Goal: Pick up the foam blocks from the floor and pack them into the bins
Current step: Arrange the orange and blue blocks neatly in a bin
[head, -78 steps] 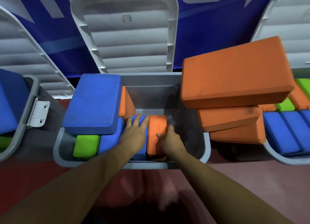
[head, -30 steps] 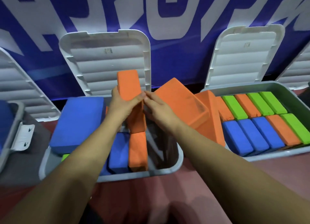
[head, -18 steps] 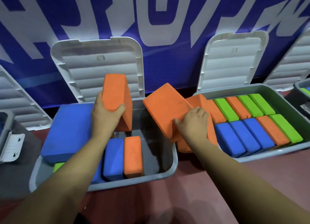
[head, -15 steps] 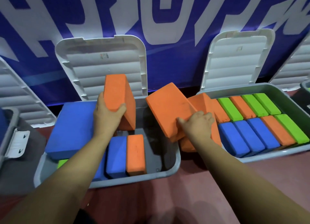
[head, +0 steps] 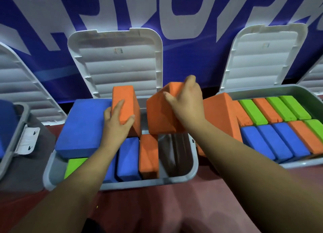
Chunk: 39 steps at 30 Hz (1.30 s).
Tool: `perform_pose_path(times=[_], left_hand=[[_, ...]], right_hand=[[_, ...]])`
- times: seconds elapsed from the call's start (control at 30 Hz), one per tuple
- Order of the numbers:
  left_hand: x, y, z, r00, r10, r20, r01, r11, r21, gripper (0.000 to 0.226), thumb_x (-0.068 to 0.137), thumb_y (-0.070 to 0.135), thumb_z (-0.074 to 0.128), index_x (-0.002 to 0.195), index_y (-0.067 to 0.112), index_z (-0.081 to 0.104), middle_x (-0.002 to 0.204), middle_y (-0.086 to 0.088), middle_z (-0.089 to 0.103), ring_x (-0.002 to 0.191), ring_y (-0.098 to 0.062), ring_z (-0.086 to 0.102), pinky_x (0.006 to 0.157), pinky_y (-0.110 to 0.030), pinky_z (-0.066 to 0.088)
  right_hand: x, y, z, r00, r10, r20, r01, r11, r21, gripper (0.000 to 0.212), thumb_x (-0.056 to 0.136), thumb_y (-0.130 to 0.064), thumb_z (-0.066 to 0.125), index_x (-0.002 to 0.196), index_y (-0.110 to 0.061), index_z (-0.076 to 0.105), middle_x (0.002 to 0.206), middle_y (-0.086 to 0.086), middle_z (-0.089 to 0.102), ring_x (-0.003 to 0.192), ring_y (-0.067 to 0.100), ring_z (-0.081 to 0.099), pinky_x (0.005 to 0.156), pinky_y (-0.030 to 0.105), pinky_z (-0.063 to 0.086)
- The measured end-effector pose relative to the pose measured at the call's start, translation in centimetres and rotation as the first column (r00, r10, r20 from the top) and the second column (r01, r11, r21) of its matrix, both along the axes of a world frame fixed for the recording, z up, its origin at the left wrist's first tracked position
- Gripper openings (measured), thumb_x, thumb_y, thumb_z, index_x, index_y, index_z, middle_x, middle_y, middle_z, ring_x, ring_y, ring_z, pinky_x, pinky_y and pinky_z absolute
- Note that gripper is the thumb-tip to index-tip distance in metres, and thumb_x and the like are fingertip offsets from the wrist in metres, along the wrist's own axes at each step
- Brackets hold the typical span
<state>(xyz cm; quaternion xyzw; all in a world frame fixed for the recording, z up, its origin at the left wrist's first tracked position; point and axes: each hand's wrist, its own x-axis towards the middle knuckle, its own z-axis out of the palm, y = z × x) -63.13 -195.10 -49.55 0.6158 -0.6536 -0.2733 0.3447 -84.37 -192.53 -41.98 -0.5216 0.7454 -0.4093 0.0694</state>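
Fingers (head: 121, 105) of the left hand (head: 117, 126) wrap an upright orange foam block (head: 125, 98) over the middle bin (head: 148, 181); the right hand (head: 187, 105) grips a second orange block (head: 160, 117), tilted, just above the bin's bare right end. Likely best: turn each block onto its narrow edge and lower it beside the packed orange block (head: 148, 154), keeping the row tight. Blocks look matte, square-edged and light; a gentle squeeze should hold them.
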Motion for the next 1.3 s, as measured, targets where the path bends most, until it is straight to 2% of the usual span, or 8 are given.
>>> perform_pose_path(times=[0.3, 0.43, 0.53, 0.6, 0.67, 0.77, 0.97, 1.3], left_hand=[[0.0, -4.0, 1.2, 0.927, -0.107, 0.359, 0.036, 0.979, 0.199, 0.065, 0.094, 0.043, 0.054, 0.152, 0.032, 0.027, 0.134, -0.023, 0.039, 0.113, -0.042, 0.053, 0.097, -0.040, 0.040], [0.6, -5.5, -0.1, 0.800, -0.273, 0.535, 0.127, 0.948, 0.293, 0.059, 0.094, 0.040, 0.052, 0.145, 0.018, 0.032, 0.143, -0.030, 0.029, 0.132, -0.044, 0.037, 0.108, -0.042, 0.032], [1.0, -6.8, -1.5, 0.752, -0.424, 0.506, 0.269, 0.897, 0.351, 0.064, 0.101, 0.043, 0.039, 0.151, 0.008, 0.023, 0.164, -0.013, -0.005, 0.152, -0.027, 0.001, 0.122, -0.039, 0.007], [1.2, -7.3, -2.9, 0.729, -0.513, 0.453, 0.309, 0.837, 0.451, 0.071, 0.100, 0.058, 0.021, 0.158, 0.020, 0.003, 0.165, -0.001, -0.004, 0.152, -0.020, 0.001, 0.123, -0.040, 0.004], [1.1, -7.3, -4.1, 0.652, -0.595, 0.470, 0.329, 0.781, 0.531, 0.063, 0.101, 0.053, 0.009, 0.157, 0.025, 0.006, 0.165, 0.001, 0.005, 0.152, -0.019, 0.008, 0.123, -0.043, 0.007], [0.5, -7.5, -6.0, 0.585, -0.652, 0.482, 0.352, 0.739, 0.574, 0.056, 0.104, 0.037, 0.014, 0.157, 0.019, 0.011, 0.165, -0.003, 0.001, 0.152, -0.017, 0.006, 0.123, -0.038, 0.008], [-0.2, -6.3, -10.1, 0.712, -0.513, 0.480, 0.306, 0.841, 0.446, 0.064, 0.104, 0.045, 0.024, 0.158, 0.016, 0.004, 0.164, 0.002, -0.007, 0.151, -0.013, -0.005, 0.123, -0.040, 0.001], [-0.2, -5.8, -7.3, 0.602, -0.606, 0.519, 0.296, 0.774, 0.561, 0.073, 0.101, 0.032, 0.047, 0.158, 0.016, 0.004, 0.165, -0.001, -0.008, 0.152, -0.016, -0.001, 0.122, -0.033, 0.005]], right_hand=[[5.4, -5.8, -0.5, 0.967, 0.136, -0.216, -0.089, 0.973, 0.214, 0.051, 0.093, -0.041, 0.061, 0.123, -0.004, 0.042, 0.112, 0.021, 0.058, 0.106, 0.037, 0.053, 0.074, 0.038, 0.039], [5.8, -6.3, -3.1, 0.968, 0.249, 0.007, -0.236, 0.910, 0.339, 0.052, 0.099, -0.035, 0.045, 0.142, -0.006, 0.036, 0.122, 0.026, 0.059, 0.113, 0.044, 0.055, 0.092, 0.044, 0.044], [5.4, -6.4, -5.3, 0.954, 0.255, 0.158, -0.300, 0.838, 0.455, 0.064, 0.103, -0.045, 0.035, 0.159, -0.028, 0.009, 0.143, 0.025, 0.050, 0.128, 0.044, 0.048, 0.106, 0.046, 0.039], [4.9, -6.8, -6.4, 0.933, 0.306, 0.188, -0.359, 0.788, 0.501, 0.064, 0.105, -0.046, 0.030, 0.159, -0.029, 0.000, 0.146, 0.026, 0.045, 0.132, 0.043, 0.046, 0.109, 0.044, 0.035], [4.4, -7.3, -7.6, 0.914, 0.337, 0.226, -0.406, 0.742, 0.533, 0.063, 0.107, -0.043, 0.027, 0.159, -0.027, -0.005, 0.146, 0.029, 0.044, 0.133, 0.043, 0.045, 0.109, 0.041, 0.033], [4.3, -7.8, -11.2, 0.918, 0.328, 0.224, -0.396, 0.713, 0.579, 0.063, 0.108, -0.041, 0.025, 0.159, -0.024, -0.007, 0.140, 0.032, 0.048, 0.127, 0.043, 0.049, 0.104, 0.041, 0.035], [7.2, -8.2, -18.8, 0.931, 0.249, 0.267, -0.364, 0.696, 0.619, 0.062, 0.105, -0.047, 0.027, 0.156, -0.040, -0.008, 0.152, 0.028, 0.030, 0.128, 0.048, 0.046, 0.108, 0.048, 0.033], [6.8, -6.9, -15.9, 0.915, 0.263, 0.305, -0.400, 0.678, 0.616, 0.060, 0.106, -0.046, 0.027, 0.158, -0.029, 0.004, 0.149, 0.032, 0.035, 0.134, 0.046, 0.042, 0.111, 0.049, 0.031]])
